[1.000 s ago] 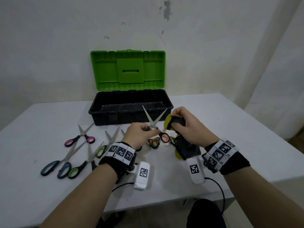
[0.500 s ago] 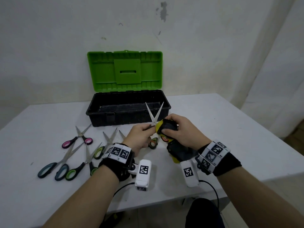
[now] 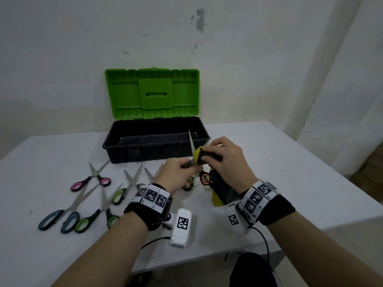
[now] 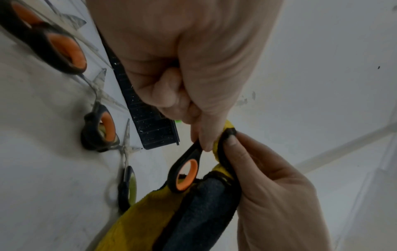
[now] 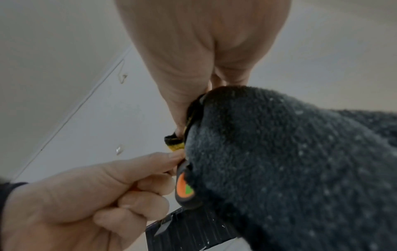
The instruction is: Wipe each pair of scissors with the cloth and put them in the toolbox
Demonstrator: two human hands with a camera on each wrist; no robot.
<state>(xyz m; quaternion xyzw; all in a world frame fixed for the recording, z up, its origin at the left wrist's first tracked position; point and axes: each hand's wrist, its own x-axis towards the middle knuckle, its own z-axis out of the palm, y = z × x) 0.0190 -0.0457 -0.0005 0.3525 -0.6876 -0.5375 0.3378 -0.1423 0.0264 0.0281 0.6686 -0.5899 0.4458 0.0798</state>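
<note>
Green lid [image 3: 152,93] over black toolbox [image 3: 145,151]. White table [image 3: 300,162], off-white wall [image 3: 62,59]. Yellow and dark grey cloth [image 4: 193,212]. Black scissors with orange-lined handle [image 4: 184,175]. Pink-lined pair [image 3: 91,180], blue-grey pair [image 3: 62,216], 2 lime-lined pairs [image 3: 97,214] [image 3: 126,187]. Black-and-white square-patterned wristbands [image 3: 152,196].
</note>
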